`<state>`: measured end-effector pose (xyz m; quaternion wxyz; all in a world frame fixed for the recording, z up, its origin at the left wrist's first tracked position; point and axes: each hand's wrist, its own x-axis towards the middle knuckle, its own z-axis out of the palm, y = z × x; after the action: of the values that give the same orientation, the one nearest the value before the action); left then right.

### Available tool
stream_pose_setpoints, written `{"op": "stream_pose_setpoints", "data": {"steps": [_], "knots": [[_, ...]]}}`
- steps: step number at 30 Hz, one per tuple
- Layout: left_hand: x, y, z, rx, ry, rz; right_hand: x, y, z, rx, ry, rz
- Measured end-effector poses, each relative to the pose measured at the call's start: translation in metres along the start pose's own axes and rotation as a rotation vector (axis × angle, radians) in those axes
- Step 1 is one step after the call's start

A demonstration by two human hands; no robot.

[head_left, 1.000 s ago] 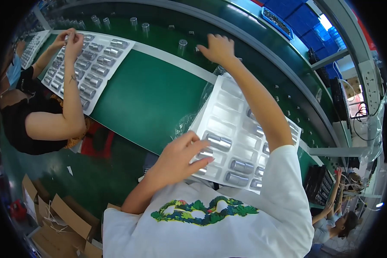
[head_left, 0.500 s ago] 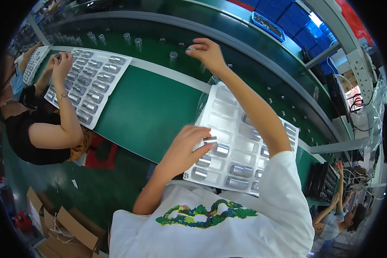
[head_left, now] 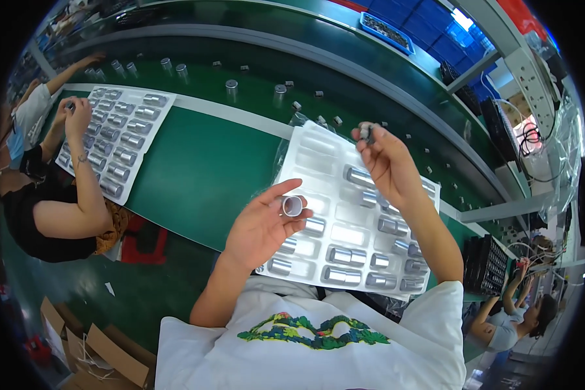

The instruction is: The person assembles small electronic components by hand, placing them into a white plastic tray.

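Observation:
My left hand (head_left: 260, 227) is turned palm up over the white plastic tray (head_left: 313, 162). Its fingers hold a short silver metal cylinder (head_left: 292, 206), whose hollow open end faces up. Above the tray's far right part is my right hand (head_left: 391, 166), with its fingertips closed on small metal parts (head_left: 366, 134); their exact shape is too small to make out. Silver cylinders (head_left: 348, 255) lie in many of the tray's pockets, mostly in the near and right rows, while several pockets at the far left hold none.
Beyond the tray runs a green conveyor belt (head_left: 201, 97) carrying upright silver cylinders (head_left: 231, 86) and small metal pieces (head_left: 337, 121). At the left, a co-worker handles a part beside another filled tray (head_left: 120, 140). A black crate (head_left: 487, 266) stands at the right; an open cardboard box (head_left: 114, 354) is lower left.
My right hand has come back from over the belt to above the tray, with small metal parts in its fingers. My left hand has turned palm up, tipping the cylinder's open end upward.

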<state>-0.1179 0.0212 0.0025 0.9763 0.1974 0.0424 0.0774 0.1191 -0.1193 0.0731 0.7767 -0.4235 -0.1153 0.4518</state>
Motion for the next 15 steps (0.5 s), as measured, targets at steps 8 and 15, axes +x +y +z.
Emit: {"op": "stream_pose_setpoints", "data": {"steps": [8,15], "knots": [[0.0,-0.011,0.014,0.134,0.156,-0.006,-0.052,0.006,0.005,-0.595,-0.166,-0.048],[-0.01,-0.027,0.021,0.701,0.133,0.172,-0.063,0.007,0.007,-0.756,-0.324,-0.245]]}}
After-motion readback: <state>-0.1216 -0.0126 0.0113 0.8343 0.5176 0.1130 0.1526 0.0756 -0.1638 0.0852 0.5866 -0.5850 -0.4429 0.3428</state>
